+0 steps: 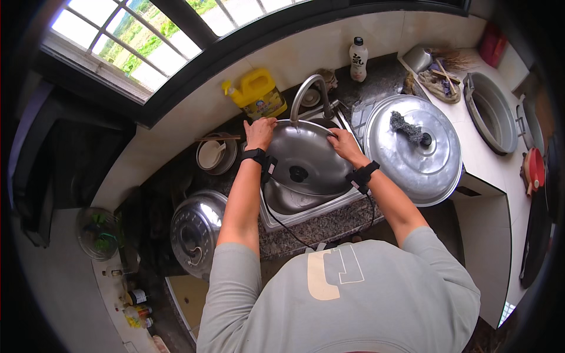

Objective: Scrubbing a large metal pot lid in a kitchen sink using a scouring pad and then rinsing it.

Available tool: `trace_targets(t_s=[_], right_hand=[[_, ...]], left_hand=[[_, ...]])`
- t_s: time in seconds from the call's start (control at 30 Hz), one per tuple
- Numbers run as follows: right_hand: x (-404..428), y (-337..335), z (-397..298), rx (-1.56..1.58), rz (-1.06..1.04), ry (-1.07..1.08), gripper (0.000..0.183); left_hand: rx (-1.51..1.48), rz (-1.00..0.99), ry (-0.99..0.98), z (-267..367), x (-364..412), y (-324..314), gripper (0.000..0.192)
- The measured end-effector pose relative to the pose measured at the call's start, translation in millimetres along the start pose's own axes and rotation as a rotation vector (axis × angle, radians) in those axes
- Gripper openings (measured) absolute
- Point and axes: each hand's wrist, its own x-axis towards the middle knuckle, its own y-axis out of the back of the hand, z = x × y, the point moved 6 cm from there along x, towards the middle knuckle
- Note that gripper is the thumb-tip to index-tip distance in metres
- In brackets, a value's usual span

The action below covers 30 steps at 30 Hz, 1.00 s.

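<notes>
A wide, round stainless-steel lid [318, 150] with a black knob-like piece [298, 174] at its middle is tilted inside the metal sink [282, 203]. My left hand [260, 133] grips its far left rim, fingers spread over the edge. At the far right rim, my right hand [345, 144] has the thumb on the metal and the other fingers partly hidden. The curved steel faucet [304, 90] reaches over the lid's far edge, between my hands. A thin trickle seems to show at its spout.
Right of the sink lies a large aluminium lid [428, 172] with a steel-wool scourer [406, 127] on it. Behind stand a yellow jug [260, 95] and a white bottle [358, 59]. Left are stacked bowls [216, 154] with chopsticks and a shiny domed lid [196, 229].
</notes>
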Motion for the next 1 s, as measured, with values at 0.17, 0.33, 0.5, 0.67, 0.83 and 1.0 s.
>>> trace_targets(t_s=[0.17,0.33,0.5,0.67,0.83,1.0], right_hand=[[-3,4,17,-0.047,0.046,0.014,0.021],[8,-6,-13,-0.046,0.001,0.064,0.016],[24,-21,-22,-0.130,-0.037,0.118,0.017],[21,-20,-14,-0.212,0.007,0.093,0.020],[11,-7,3,-0.163,0.079,0.005,0.019],[14,-11,-17,-0.150,0.004,0.086,0.019]], left_hand=[[0.003,0.003,0.071,-14,3,-14,0.025],[-0.253,0.075,-0.285,41,7,-5,0.025],[-0.144,0.017,-0.202,28,9,-1,0.016],[0.039,0.002,0.042,-7,2,-4,0.019],[0.149,-0.044,0.218,-34,-2,-20,0.021],[-0.261,0.119,-0.335,33,6,-12,0.018]])
